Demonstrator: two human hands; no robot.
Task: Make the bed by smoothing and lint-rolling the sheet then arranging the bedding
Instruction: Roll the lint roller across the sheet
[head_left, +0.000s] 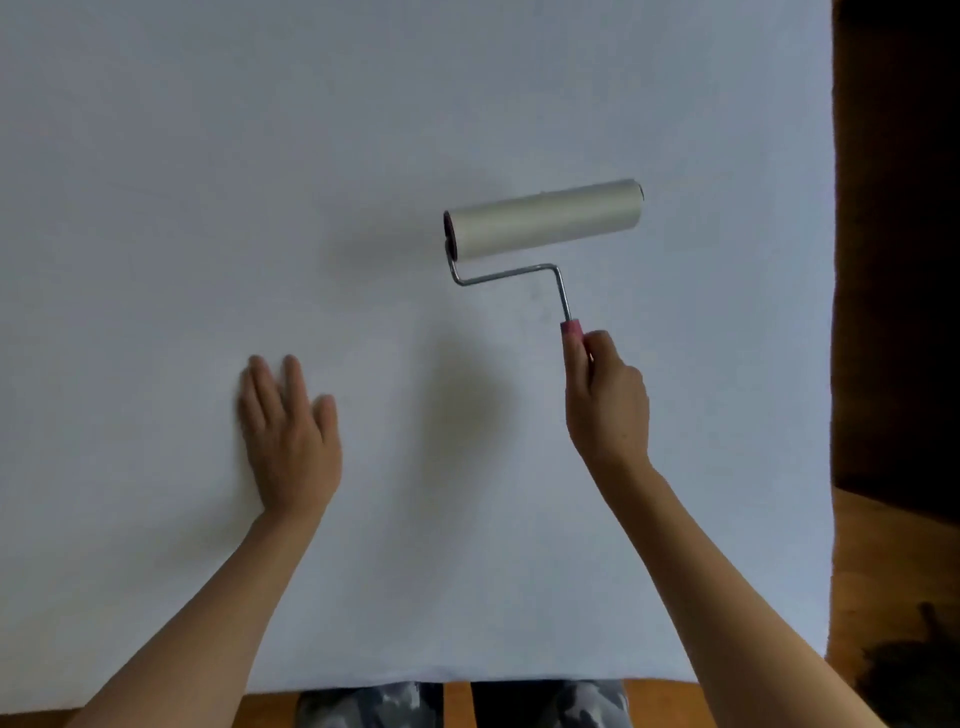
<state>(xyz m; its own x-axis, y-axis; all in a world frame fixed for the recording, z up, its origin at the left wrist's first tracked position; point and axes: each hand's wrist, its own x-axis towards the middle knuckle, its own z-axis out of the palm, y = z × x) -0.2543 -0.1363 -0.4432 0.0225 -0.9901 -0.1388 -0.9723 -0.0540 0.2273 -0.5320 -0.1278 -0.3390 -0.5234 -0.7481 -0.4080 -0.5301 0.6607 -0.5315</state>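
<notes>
Your right hand (605, 400) grips the lint roller (543, 221) over the white sheet (208, 182).

Your fingers curl round its pink handle (571, 330); the bent metal rod leads up to the pale roll, which lies crosswise on or just above the sheet, right of centre. Your left hand (288, 436) rests flat, fingers straight, well apart to the left. Wooden floor (883, 571) borders the bed's right and near edges; your patterned trousers (374, 706) show at the bottom.

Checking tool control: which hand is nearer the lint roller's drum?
Right. The right hand grips the pink handle just below the drum; the left hand lies flat on the sheet, far to its lower left.
</notes>
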